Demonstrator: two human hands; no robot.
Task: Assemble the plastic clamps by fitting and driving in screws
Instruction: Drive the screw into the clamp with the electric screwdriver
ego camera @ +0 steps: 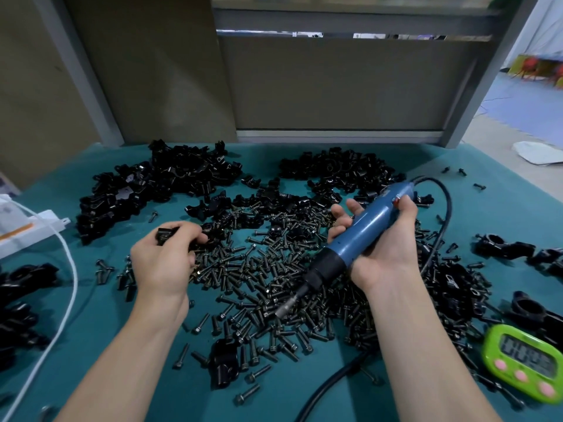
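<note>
Loose screws (268,284) bury the middle of the tabletop (106,324), and the screwdriver (365,226) gripped in my right hand (387,242) slants across them. Two heaps of clamp parts, one back left (158,184) and one back centre (335,172), block the back edge, with only a narrow gap between them. Bare cloth lies toward the front left, bounded by the white cable (68,269) running from the left edge to the front edge. More clamps (21,300) crowd the left edge. The black cord (438,233) loops behind my right hand. A green timer (524,363) and assembled clamps (518,251) fill the right edge. The back right corner holds only a few stray screws.
</note>
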